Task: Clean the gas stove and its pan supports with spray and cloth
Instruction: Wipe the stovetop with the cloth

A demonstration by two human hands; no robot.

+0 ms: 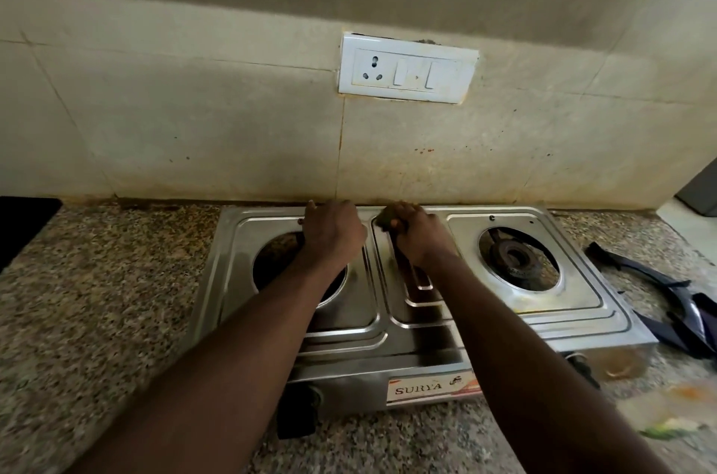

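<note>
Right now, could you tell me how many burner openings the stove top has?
2: the left opening lies partly under the left hand and forearm; the right opening is uncovered, its burner showing. None seems hidden.

Stove (582, 322) is shiny silver steel, its label (426, 388) white w/ an orange-red stripe, knob (297, 413) black. Pad (384, 220) I grip looks dark green. Countertop (97, 299): granite speckled brown, black & beige. Wall tiles (194, 132) are cream w/ reddish spots; switch plate (407, 68) white. Pan supports (683, 303) are dark blue-black.

Switch plate (407, 68) on tiled wall (194, 105); granite counter (97, 299) w/ blurry scraps (667, 431), maybe veg.
</note>
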